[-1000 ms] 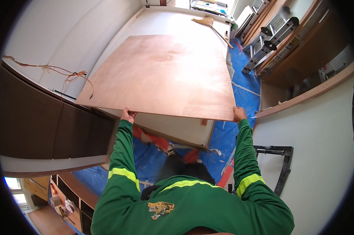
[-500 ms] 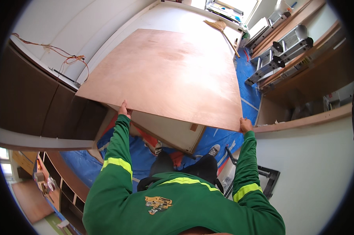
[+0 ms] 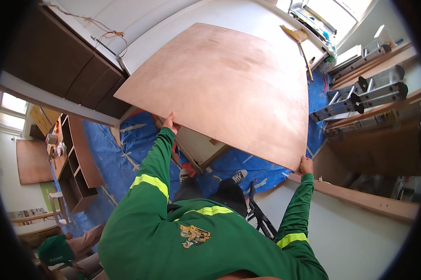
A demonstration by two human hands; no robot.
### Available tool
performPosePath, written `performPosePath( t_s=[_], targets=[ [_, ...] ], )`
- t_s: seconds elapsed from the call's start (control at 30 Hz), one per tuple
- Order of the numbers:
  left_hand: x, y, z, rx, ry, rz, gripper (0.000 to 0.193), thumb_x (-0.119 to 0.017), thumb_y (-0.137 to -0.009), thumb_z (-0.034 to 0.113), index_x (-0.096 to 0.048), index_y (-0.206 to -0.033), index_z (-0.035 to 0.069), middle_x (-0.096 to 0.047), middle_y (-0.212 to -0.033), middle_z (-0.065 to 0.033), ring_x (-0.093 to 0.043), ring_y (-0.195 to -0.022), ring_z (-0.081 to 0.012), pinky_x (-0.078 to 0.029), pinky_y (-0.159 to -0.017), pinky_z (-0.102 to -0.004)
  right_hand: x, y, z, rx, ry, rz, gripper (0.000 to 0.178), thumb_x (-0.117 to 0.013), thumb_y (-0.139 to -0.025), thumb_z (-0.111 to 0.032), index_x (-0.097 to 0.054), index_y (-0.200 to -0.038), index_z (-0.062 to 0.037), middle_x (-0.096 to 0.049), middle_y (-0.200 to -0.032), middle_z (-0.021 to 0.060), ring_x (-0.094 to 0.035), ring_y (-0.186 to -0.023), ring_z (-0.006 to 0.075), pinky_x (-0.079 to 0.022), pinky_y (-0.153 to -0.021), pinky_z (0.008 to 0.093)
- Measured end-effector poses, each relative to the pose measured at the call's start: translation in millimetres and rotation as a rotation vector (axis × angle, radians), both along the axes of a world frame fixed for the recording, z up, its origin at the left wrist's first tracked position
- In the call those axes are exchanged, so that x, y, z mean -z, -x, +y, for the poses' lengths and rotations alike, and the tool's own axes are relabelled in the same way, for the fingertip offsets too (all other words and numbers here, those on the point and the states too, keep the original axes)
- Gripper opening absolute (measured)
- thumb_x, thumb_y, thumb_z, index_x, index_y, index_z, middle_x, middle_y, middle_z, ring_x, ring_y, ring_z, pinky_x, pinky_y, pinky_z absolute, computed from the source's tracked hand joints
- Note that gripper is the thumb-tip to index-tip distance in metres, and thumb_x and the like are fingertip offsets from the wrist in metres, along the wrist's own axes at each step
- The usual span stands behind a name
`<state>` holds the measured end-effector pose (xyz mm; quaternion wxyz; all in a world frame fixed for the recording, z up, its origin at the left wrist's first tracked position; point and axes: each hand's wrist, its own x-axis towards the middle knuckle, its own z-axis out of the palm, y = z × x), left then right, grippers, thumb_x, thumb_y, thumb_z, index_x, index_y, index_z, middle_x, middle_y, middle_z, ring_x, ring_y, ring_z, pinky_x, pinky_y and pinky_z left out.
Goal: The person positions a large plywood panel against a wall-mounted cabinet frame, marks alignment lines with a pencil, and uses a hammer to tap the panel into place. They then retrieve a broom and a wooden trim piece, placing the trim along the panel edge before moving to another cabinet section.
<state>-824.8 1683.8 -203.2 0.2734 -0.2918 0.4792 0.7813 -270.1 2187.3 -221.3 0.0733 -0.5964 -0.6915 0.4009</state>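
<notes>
A large reddish-brown plywood sheet (image 3: 229,88) stretches out in front of me, its near edge slanting down toward the right. My left hand (image 3: 170,122) grips that edge left of its middle, thumb on top and the other fingers hidden beneath. At the near right corner my right hand (image 3: 306,165) is closed on the sheet. Under it shows part of a pale panel with a wooden frame (image 3: 199,144), mostly covered by the plywood. Both of my arms, in green sleeves with yellow bands, reach forward.
Blue sheeting (image 3: 105,149) covers the floor. Aluminium ladders (image 3: 359,100) lie on the right by a wooden-edged opening (image 3: 355,198). A broom (image 3: 299,39) rests at the far right. Dark cabinets (image 3: 66,56) stand left; a person in a green cap (image 3: 56,249) is at lower left.
My view has swung, bringing the person and more of the shelving at left into sight. The plywood sheet now appears farther right and more tilted, with both hands still on it.
</notes>
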Motion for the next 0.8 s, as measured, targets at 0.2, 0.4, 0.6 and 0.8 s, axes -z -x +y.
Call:
performPosePath(
  t_s=[0.2,0.4,0.6,0.8],
  targets=[
    [14.5,-6.3,-22.4,0.079,-0.028,0.095,0.047,-0.067,-0.098,0.036,-0.056,-0.135,0.01,-0.062,-0.131,-0.0098,-0.06,-0.118,-0.0279,-0.052,-0.102,-0.0453,-19.2,20.6,-3.5,-0.118,-0.14,-0.086,0.054,-0.056,-0.099,-0.036,-0.065,-0.114,0.0146,-0.068,-0.113,0.0332,-0.065,-0.113,0.044,-0.05,-0.097,0.0432],
    [8.4,-59.9,-4.6,0.108,0.01,0.109,0.044,-0.064,-0.1,0.033,-0.057,-0.134,0.006,-0.066,-0.127,-0.0103,-0.065,-0.114,-0.0268,-0.055,-0.099,-0.0418,-67.1,-16.3,-9.8,-0.016,0.029,-0.189,0.053,-0.052,-0.098,-0.037,-0.063,-0.127,0.006,-0.063,-0.126,0.0319,-0.059,-0.122,0.0457,-0.045,-0.105,0.0476],
    [-4.9,-109.7,-27.8,0.101,-0.003,0.149,0.043,-0.063,-0.1,0.033,-0.057,-0.134,0.007,-0.066,-0.128,-0.0102,-0.064,-0.117,-0.0273,-0.054,-0.1,-0.0435,-68.2,-60.1,-19.3,0.001,0.071,-0.148,0.054,-0.051,-0.098,-0.039,-0.065,-0.124,0.006,-0.064,-0.125,0.0315,-0.06,-0.12,0.046,-0.046,-0.104,0.0479],
    [-23.4,-110.5,-38.9,-0.021,0.044,0.097,0.049,-0.066,-0.095,0.043,-0.059,-0.132,0.012,-0.068,-0.125,-0.0082,-0.066,-0.113,-0.0285,-0.058,-0.094,-0.0481,-115.5,-52.0,-38.6,0.078,0.049,-0.095,0.046,-0.051,-0.099,-0.038,-0.068,-0.11,0.0023,-0.067,-0.113,0.0307,-0.062,-0.11,0.0477,-0.047,-0.095,0.051]
  ],
)
